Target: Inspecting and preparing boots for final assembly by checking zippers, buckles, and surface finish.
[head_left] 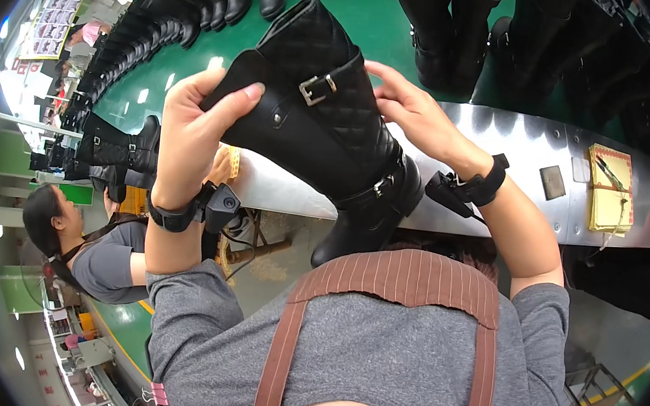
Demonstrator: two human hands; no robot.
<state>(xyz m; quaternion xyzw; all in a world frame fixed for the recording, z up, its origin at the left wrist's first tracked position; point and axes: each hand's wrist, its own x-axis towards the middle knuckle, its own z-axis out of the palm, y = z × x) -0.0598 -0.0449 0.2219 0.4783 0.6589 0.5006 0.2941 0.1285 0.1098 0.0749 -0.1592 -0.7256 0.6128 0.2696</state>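
While the left hand (199, 117) is pinching the boot (301, 133), the right hand (416, 113), fingers spread, is touching it opposite that grip.

Two hands (200, 122) (421, 122) on one quilted boot (292, 138)
Two buckles (319, 90) (383, 185) on it, two wrist devices (220, 206) (450, 194), one pink binder clip (157, 394), one metal table (506, 135).

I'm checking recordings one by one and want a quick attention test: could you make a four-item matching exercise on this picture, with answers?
Things:
1. Tall boot
2. Apron
3. Yellow papers
4. Floor at the picture's top

Places or colours:
A. On the metal table, toward its right end
B. Green
C. Between the left hand and the right hand
D. Brown with thin stripes

Pairs: 1-C, 2-D, 3-A, 4-B
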